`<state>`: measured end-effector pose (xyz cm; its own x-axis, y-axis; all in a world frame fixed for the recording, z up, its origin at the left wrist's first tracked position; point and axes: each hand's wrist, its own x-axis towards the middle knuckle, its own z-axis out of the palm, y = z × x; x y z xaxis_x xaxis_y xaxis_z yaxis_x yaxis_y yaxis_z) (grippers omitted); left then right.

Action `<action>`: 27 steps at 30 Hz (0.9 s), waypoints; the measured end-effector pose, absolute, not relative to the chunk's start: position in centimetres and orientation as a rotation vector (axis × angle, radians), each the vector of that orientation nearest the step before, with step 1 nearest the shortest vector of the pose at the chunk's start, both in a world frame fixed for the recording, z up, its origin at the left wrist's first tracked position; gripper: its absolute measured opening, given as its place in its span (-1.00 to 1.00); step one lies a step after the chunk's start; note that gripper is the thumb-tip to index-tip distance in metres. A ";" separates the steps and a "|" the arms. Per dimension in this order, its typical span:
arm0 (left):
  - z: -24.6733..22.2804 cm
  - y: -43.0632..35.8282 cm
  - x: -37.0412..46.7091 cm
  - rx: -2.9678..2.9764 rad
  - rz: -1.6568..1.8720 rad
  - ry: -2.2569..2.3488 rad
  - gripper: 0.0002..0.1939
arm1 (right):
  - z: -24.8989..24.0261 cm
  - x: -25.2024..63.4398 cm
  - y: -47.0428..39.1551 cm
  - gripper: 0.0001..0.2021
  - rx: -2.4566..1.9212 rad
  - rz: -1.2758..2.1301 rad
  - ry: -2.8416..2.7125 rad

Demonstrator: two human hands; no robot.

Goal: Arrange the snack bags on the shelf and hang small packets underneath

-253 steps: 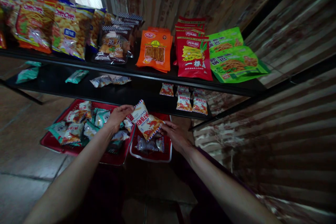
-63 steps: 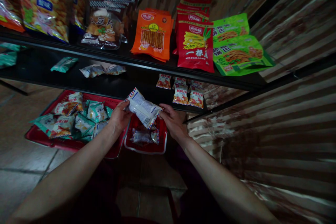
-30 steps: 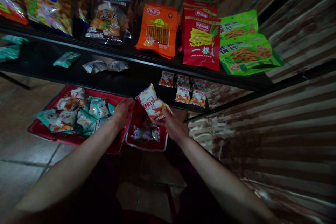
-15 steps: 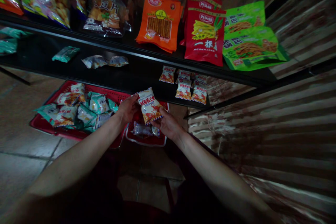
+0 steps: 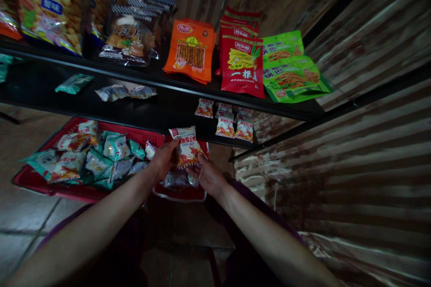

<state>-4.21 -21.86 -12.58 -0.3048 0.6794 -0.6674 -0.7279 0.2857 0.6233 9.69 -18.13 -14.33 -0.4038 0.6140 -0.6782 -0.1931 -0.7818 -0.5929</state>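
A small white and orange snack packet (image 5: 188,147) is held between my two hands over a red basket. My left hand (image 5: 164,158) grips its left edge, while my right hand (image 5: 208,174) pinches its lower right corner. Beneath it, a small red basket (image 5: 182,196) holds a few packets, partly covered by my hands. To the left, a larger red basket (image 5: 33,183) is filled with teal packets (image 5: 116,145) and white and orange packets (image 5: 69,165). On the lower shelf (image 5: 171,119), several matching small packets (image 5: 225,124) lie in rows at the right.
The upper shelf (image 5: 155,71) carries an orange pack (image 5: 190,49), red packs (image 5: 242,65), green packs (image 5: 291,76), and brown and yellow snack bags (image 5: 126,38) at left. A black frame bar (image 5: 336,110) slopes along the right, beside a ribbed curtain-like wall (image 5: 336,179). Floor tiles show below.
The view has shifted, so the shelves sit lower and further left in the picture. Both hands still hold the snack packet, which is now turned more upright.
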 end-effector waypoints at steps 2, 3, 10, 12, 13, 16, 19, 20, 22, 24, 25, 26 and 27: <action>-13.3 -22.4 -3.2 0.080 1.437 1.254 -0.86 | -14.4 9.9 -18.3 -0.82 -1.324 2.166 -0.599; -13.6 -22.6 -2.8 0.107 1.457 1.248 -0.84 | -14.5 10.0 -18.5 -0.81 -1.332 2.165 -0.628; -14.8 -22.9 -3.2 0.129 1.467 1.378 -0.69 | -14.9 11.1 -17.6 -0.54 -1.373 1.958 -1.211; -14.9 -23.1 -3.5 0.294 1.460 1.481 -0.67 | -14.5 11.3 -16.1 -0.45 -1.394 1.665 -1.380; -14.9 -23.3 -3.6 0.399 1.430 1.554 -0.65 | -14.3 11.4 -15.3 -0.43 -1.341 1.493 -1.509; -14.8 -23.9 -3.8 0.624 1.337 1.716 -0.57 | -13.6 11.4 -13.1 -0.49 -1.166 1.120 -1.917; -14.7 -24.6 -3.7 0.693 1.304 1.705 -0.54 | -13.5 11.1 -12.1 -0.55 -1.191 1.313 -1.921; -14.8 -24.8 -3.7 0.735 1.287 1.705 -0.55 | -13.5 10.9 -12.1 -0.58 -1.207 1.412 -1.879; -15.1 -25.1 -3.6 0.863 1.231 1.729 -0.56 | -13.7 10.6 -12.2 -0.66 -1.210 1.529 -1.812; -15.5 -25.4 -3.6 1.000 1.169 1.755 -0.57 | -13.8 10.5 -12.4 -0.72 -1.208 1.548 -1.761; -15.6 -25.5 -3.6 1.046 1.144 1.762 -0.56 | -13.8 10.4 -12.5 -0.73 -1.215 1.554 -1.724; -15.6 -25.6 -3.6 1.070 1.118 1.765 -0.56 | -13.8 10.5 -12.6 -0.74 -1.229 1.562 -1.682; -15.6 -25.7 -3.6 1.075 1.091 1.762 -0.58 | -13.8 10.5 -12.6 -0.74 -1.247 1.570 -1.640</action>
<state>-3.59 -25.71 -15.56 -0.3332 0.9253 -0.1808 0.2503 0.2717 0.9293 10.53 -12.61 -13.80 -0.4226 0.8820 -0.2086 0.2472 -0.1093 -0.9628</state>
